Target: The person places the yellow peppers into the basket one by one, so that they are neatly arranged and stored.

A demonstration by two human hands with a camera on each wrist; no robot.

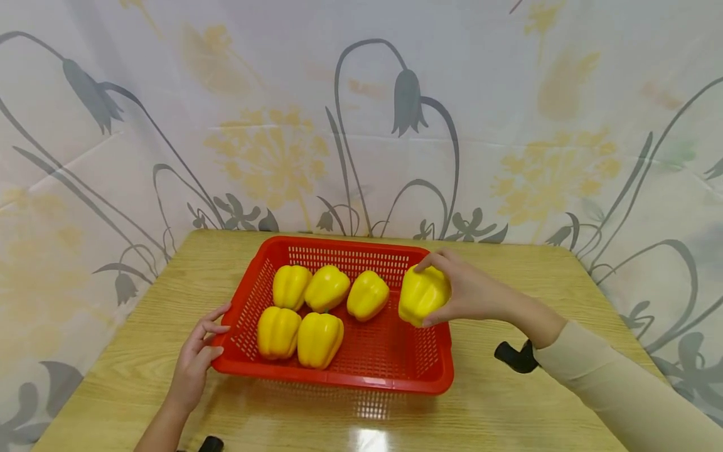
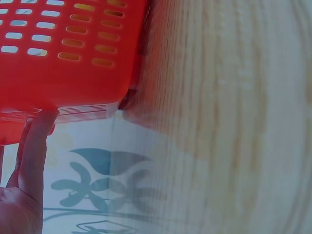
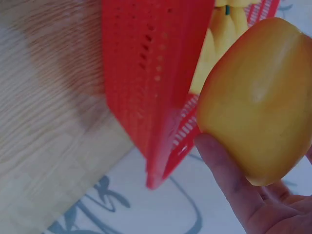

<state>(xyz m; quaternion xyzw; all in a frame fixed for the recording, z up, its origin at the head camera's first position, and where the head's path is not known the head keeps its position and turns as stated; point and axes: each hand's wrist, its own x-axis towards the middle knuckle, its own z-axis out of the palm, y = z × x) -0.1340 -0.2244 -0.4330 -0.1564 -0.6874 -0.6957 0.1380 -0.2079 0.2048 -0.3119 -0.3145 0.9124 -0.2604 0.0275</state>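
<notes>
My right hand (image 1: pixel 471 290) grips a yellow bell pepper (image 1: pixel 422 295), thumb on the near side and fingers on the far side. This pepper is over the right end of a red plastic basket (image 1: pixel 390 384). In the right wrist view the held bell pepper (image 3: pixel 258 97) appears large beside the basket wall (image 3: pixel 141 73). Several more yellow bell peppers (image 1: pixel 320 339) lie in the basket's left and middle parts. At the basket's left rim, my left hand (image 1: pixel 194 358) touches the edge with extended fingers. One straight finger (image 2: pixel 34 156) meets the basket's outside in the left wrist view.
The basket stands on a wood-grain table (image 1: pixel 508 414). Behind the table hangs a pale cloth (image 1: pixel 361 157) printed with grey and yellow flowers. A black object (image 1: pixel 516 356) shows beside the right sleeve, and another black piece (image 1: pixel 211 444) near the left wrist.
</notes>
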